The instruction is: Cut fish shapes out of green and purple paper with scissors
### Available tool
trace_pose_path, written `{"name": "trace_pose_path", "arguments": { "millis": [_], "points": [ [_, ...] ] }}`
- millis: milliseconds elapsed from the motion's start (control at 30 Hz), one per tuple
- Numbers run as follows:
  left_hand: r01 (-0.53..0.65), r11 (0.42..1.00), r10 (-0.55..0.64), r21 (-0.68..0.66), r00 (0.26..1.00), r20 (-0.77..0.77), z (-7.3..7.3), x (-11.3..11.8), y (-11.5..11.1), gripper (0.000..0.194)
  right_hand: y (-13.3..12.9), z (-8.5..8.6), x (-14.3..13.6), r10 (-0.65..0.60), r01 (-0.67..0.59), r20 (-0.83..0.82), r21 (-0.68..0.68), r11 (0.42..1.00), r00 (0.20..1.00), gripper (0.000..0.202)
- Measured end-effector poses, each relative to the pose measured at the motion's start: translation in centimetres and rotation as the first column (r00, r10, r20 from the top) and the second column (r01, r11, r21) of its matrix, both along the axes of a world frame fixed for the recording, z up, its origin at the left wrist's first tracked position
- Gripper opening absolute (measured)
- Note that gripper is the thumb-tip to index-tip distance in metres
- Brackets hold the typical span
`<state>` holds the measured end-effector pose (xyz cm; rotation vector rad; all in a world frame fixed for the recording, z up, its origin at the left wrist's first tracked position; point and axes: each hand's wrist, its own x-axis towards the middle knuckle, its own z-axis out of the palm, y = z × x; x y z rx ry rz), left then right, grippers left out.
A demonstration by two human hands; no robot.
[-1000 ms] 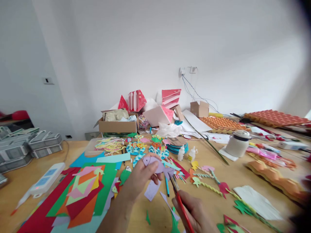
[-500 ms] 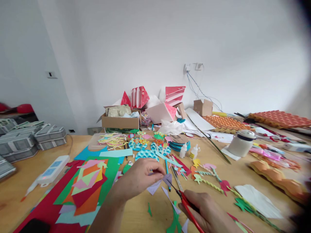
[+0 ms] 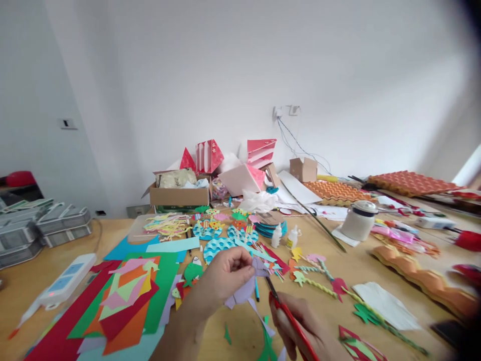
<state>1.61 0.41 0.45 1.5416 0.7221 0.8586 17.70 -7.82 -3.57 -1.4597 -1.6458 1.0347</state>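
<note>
Through my feed, the left hand (image 3: 229, 273) sits at lower centre, thumb and fingers pinching the lilac paper piece (image 3: 259, 266) just right of the fingertips. I have the right hand (image 3: 295, 321) lower right of it, closed around the red-handled scissors (image 3: 288, 317), their blades reaching the paper's lower edge; I can't tell whether they touch. Coloured sheets (image 3: 128, 301) overlap at lower left, 2 small white bottles (image 3: 276, 236) stand right of centre, and a lidded jar (image 3: 357, 223) stands further right.
</note>
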Motion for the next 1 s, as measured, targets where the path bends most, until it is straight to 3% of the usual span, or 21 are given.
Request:
{"name": "trace_pose_path", "arguments": {
  "millis": [133,400,667,1000],
  "points": [
    [-0.022,0.998,0.025,-0.055,0.998,0.051,-0.2,0.7,-0.5,0.012,-0.2,-0.3,-0.5,-0.047,0.043,-0.129,-0.038,0.998,0.99,0.047],
    [0.001,0.999,0.004,-0.053,0.997,0.08,0.0,1.1,-0.6,0.015,-0.1,-0.1,-0.8,0.025,-0.036,-0.271,-0.034,0.999,0.962,0.046],
    [-0.041,0.996,0.052,-0.08,0.989,0.14,0.1,0.9,-0.8,0.018,-0.2,-0.9,-1.0,-0.002,-0.012,-0.255,-0.052,0.999,0.967,0.046],
    [-0.005,0.998,0.012,-0.063,0.993,0.12,-0.4,1.6,-0.9,0.016,-0.2,-1.1,-1.7,-0.034,0.021,-0.359,-0.038,0.999,0.933,0.046]
  ]
}}
